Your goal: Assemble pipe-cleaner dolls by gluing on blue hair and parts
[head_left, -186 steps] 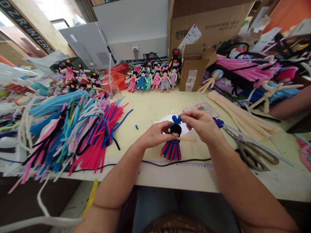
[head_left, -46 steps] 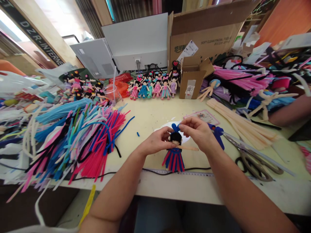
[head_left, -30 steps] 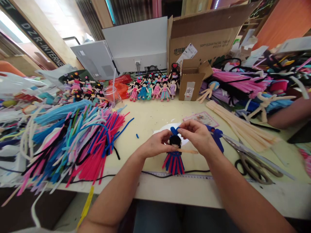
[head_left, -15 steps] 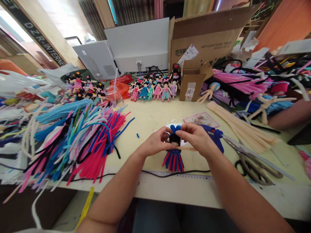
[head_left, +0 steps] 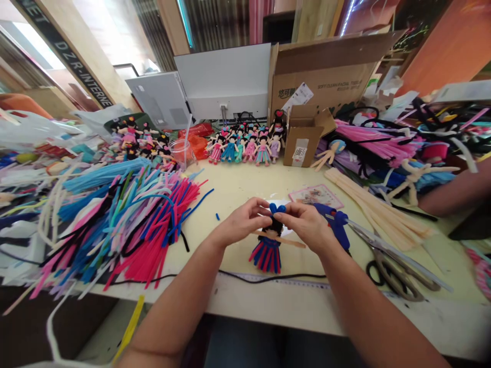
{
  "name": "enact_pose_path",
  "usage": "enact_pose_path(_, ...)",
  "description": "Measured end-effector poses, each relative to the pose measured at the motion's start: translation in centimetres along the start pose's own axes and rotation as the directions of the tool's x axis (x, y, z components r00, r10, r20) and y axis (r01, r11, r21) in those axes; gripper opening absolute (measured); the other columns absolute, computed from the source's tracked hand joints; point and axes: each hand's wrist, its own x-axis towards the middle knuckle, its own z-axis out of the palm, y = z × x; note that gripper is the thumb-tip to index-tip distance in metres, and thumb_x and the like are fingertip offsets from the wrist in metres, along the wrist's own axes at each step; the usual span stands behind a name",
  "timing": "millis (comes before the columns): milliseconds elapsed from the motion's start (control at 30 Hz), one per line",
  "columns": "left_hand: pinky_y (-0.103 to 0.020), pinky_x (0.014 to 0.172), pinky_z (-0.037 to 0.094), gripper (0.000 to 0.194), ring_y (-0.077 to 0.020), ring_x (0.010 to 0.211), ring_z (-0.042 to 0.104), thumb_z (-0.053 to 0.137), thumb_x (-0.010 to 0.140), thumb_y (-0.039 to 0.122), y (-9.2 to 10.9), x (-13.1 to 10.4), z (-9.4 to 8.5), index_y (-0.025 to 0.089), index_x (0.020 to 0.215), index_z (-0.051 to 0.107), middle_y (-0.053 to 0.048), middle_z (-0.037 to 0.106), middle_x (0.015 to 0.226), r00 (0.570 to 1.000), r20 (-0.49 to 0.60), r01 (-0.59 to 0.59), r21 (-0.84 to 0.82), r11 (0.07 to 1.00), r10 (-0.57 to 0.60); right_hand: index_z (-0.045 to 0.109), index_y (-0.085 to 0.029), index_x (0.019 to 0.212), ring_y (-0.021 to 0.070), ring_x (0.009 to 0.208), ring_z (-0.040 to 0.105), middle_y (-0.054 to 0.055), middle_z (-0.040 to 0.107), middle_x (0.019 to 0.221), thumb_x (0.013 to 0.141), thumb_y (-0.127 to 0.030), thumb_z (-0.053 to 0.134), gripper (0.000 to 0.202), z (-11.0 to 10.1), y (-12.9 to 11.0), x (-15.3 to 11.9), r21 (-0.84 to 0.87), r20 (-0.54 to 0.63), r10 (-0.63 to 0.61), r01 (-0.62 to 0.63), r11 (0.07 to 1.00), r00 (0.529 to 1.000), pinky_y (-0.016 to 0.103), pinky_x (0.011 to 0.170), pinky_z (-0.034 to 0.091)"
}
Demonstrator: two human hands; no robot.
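Observation:
A pipe-cleaner doll [head_left: 266, 255] with black hair and a red-and-blue striped skirt is held up over the near part of the table, its beige arms stretched out sideways. On top of its head is a blue bow [head_left: 276, 208]. My left hand [head_left: 242, 221] pinches the doll's head from the left, thumb against the black hair. From the right, my right hand [head_left: 307, 223] grips the blue bow between thumb and fingers. The fingers partly cover the head.
A blue glue gun [head_left: 336, 225] and large scissors [head_left: 395, 271] lie to the right, near beige pipe cleaners [head_left: 376, 207]. Coloured pipe cleaners [head_left: 126, 220] are heaped at left. Finished dolls [head_left: 249, 145] stand at the back beside a small cardboard box [head_left: 303, 138]. A black cord [head_left: 264, 280] crosses in front.
My left thumb has moved up from the doll's face to its hair. The doll now leans, its skirt swung to the left. The right hand stays at the bow.

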Motion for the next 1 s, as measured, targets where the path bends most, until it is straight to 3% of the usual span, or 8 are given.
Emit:
enact_pose_path(167,-0.025,0.064,0.047,0.032,-0.0133,0.078,0.057,0.062,0.077,0.044,1.5,1.0,0.6,0.015,0.089,0.057,-0.003,0.058,0.087,0.988,-0.151,-0.003,0.124,0.992,0.022,0.063,-0.015,0.066,0.0102,0.056,0.045,-0.002,0.055,0.058,0.069,-0.041,0.066,0.026,-0.1,-0.1,-0.1,-0.023,-0.017,-0.01,0.01,1.0,1.0,0.025,0.055,0.035)
enact_pose_path(333,-0.021,0.057,0.043,0.032,-0.0108,0.072,0.055,0.064,0.075,0.044,0.7,1.6,1.5,0.016,0.089,0.058,0.0,0.056,0.082,0.975,-0.219,-0.019,0.05,0.999,0.03,0.063,-0.015,0.065,0.0104,0.055,0.046,-0.002,0.056,0.058,0.069,-0.04,0.065,0.025,-0.1,-0.9,-0.2,-0.04,-0.04,-0.008,0.006,0.999,0.999,0.025,0.055,0.037)
enact_pose_path(500,-0.022,0.059,0.044,0.032,-0.0101,0.068,0.054,0.069,0.071,0.04,-0.6,1.7,1.7,0.015,0.087,0.058,0.001,0.057,0.077,0.971,-0.237,-0.05,-0.071,0.996,0.032,0.064,-0.016,0.063,0.0117,0.056,0.049,-0.001,0.057,0.058,0.07,-0.041,0.065,0.026,-0.3,-1.3,-0.2,-0.076,-0.053,0.007,-0.011,0.997,0.999,0.025,0.055,0.039)
enact_pose_path(700,-0.025,0.065,0.043,0.035,-0.0107,0.068,0.055,0.074,0.066,0.038,-0.5,1.7,1.6,0.014,0.088,0.061,0.0,0.061,0.077,0.972,-0.232,-0.062,-0.14,0.988,0.029,0.065,-0.017,0.066,0.0132,0.059,0.053,0.0,0.062,0.062,0.07,-0.043,0.067,0.026,-0.3,-0.8,-0.3,-0.082,-0.072,0.009,-0.015,0.997,0.997,0.026,0.056,0.041)
enact_pose_path(1000,-0.026,0.069,0.041,0.029,-0.0105,0.069,0.054,0.075,0.064,0.035,-0.9,1.8,1.6,0.013,0.081,0.065,-0.001,0.062,0.074,0.967,-0.251,-0.098,-0.195,0.976,0.047,0.065,-0.016,0.069,0.0142,0.059,0.057,0.001,0.064,0.063,0.069,-0.043,0.068,0.026,0.1,-0.3,-0.3,0.039,-0.038,-0.02,0.021,0.999,0.999,0.028,0.058,0.045)
